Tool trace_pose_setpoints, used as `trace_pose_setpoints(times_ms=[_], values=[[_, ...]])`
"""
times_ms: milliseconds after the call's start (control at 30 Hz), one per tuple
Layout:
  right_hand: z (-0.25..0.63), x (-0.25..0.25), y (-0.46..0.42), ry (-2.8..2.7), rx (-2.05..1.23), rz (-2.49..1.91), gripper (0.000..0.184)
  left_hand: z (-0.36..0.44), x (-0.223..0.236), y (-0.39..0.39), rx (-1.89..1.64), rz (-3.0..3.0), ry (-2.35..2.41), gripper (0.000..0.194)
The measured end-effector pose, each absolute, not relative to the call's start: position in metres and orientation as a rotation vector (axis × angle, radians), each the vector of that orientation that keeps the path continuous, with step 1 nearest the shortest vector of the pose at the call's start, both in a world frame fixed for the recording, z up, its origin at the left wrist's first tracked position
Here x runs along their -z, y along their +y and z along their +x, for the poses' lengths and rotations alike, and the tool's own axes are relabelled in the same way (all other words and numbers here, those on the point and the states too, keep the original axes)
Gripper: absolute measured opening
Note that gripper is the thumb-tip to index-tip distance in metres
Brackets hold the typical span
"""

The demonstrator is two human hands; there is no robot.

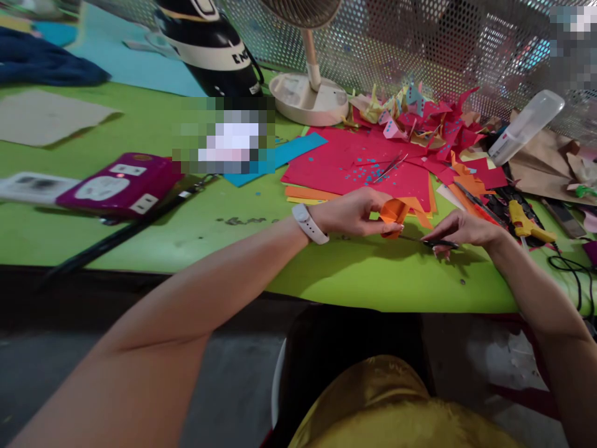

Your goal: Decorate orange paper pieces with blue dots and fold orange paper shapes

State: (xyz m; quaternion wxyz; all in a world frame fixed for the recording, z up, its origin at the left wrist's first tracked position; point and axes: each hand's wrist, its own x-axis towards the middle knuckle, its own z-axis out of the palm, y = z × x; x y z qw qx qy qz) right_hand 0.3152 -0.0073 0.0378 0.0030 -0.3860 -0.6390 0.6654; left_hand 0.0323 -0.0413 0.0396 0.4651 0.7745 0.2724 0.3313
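Observation:
My left hand (368, 213), with a white band at its wrist, pinches a folded piece of orange paper (395, 211) above the table's front part. A strip of that paper sticks out to the right. My right hand (459, 229) is closed on black-handled scissors (441, 243), whose thin metal blades point left at the lower edge of the paper. From this angle I cannot tell whether the blades touch it. Just beyond my hands lie red paper sheets (326, 158) strewn with small blue dots, with tweezers (390, 167) on top.
Folded paper pieces (410, 109) heap up behind the red sheets. A yellow glue gun (527, 223) and a clear bottle (527, 127) are at right. A fan (310, 93), a black-and-white container (212, 53) and a purple power strip (121, 183) stand or lie leftward on the green table (261, 249).

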Motion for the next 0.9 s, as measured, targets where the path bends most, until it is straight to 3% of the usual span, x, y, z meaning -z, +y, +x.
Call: trace_pose_setpoints(times_ms=[900], values=[[0.314,-0.037,-0.008,-2.004,-2.191,-1.164,0.032,0.034,-0.029,-0.038,-0.868,2.111,0.563,0.023]])
